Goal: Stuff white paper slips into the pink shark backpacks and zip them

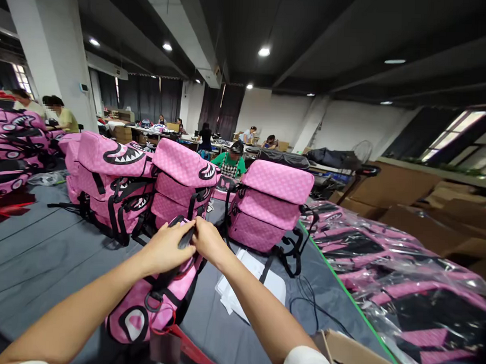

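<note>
A pink backpack (pixel 129 316) with black trim and an eye patch stands on the grey-covered table, right in front of me. Around the black-edged top of this bag, my left hand (pixel 167 248) is closed, its thumb and fingers on either side of a black part. Close against it, my right hand (pixel 208 238) pinches the same top edge, fingers pressed together. What exactly lies between the right fingertips is hidden. Red ribbon and a dark tag (pixel 165 348) hang from the bag's lower front.
Behind my hands stand three pink backpacks, including one on the right (pixel 269 209). White sheets (pixel 273 284) and a black cable (pixel 312 301) lie on the table. Plastic-wrapped bags (pixel 384 250) line the right side. A person in green (pixel 239 163) sits opposite; a cardboard box (pixel 352 353) is near my right arm.
</note>
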`<state>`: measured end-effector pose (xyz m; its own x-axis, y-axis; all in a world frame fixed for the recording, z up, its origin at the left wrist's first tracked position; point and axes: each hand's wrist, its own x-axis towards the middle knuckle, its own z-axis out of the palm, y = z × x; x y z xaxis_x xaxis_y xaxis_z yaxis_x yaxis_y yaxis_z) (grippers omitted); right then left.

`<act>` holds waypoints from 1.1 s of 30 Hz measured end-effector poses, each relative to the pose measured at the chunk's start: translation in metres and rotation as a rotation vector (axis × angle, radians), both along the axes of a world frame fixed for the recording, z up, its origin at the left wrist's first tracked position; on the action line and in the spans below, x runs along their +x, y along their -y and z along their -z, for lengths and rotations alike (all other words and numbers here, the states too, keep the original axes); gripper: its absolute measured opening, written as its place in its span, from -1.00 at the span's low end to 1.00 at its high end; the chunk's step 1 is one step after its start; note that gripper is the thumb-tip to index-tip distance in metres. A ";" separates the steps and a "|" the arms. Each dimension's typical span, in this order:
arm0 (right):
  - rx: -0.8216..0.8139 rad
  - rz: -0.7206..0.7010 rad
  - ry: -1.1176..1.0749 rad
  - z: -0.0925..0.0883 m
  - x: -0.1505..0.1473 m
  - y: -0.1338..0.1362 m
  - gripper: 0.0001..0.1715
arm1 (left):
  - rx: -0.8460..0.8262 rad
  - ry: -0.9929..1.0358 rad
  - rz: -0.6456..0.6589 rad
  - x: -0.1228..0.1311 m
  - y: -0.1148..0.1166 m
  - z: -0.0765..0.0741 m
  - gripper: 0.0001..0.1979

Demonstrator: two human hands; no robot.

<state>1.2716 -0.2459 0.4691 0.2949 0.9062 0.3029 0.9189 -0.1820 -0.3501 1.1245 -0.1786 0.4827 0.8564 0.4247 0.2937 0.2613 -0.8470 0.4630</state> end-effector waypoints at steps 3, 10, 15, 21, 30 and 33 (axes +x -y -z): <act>0.085 -0.070 -0.001 0.001 -0.003 -0.022 -0.65 | -0.113 0.159 0.015 -0.005 -0.032 -0.004 -0.40; 0.098 -0.109 0.192 0.004 0.013 -0.069 -0.65 | -0.352 0.359 0.079 -0.022 -0.094 0.000 -0.50; 0.094 -0.148 0.176 -0.004 0.014 -0.102 -0.68 | -0.554 0.375 0.110 -0.039 -0.123 -0.005 -0.45; -0.097 -0.128 0.443 -0.019 -0.001 -0.124 -0.80 | -0.620 0.423 0.113 -0.046 -0.147 -0.007 -0.48; 0.066 -0.210 0.297 -0.008 0.016 -0.133 -0.54 | -0.856 0.450 0.180 -0.065 -0.190 -0.006 -0.53; 0.103 -0.328 0.659 -0.014 0.019 -0.130 -0.65 | -0.856 0.455 0.196 -0.061 -0.192 -0.006 -0.54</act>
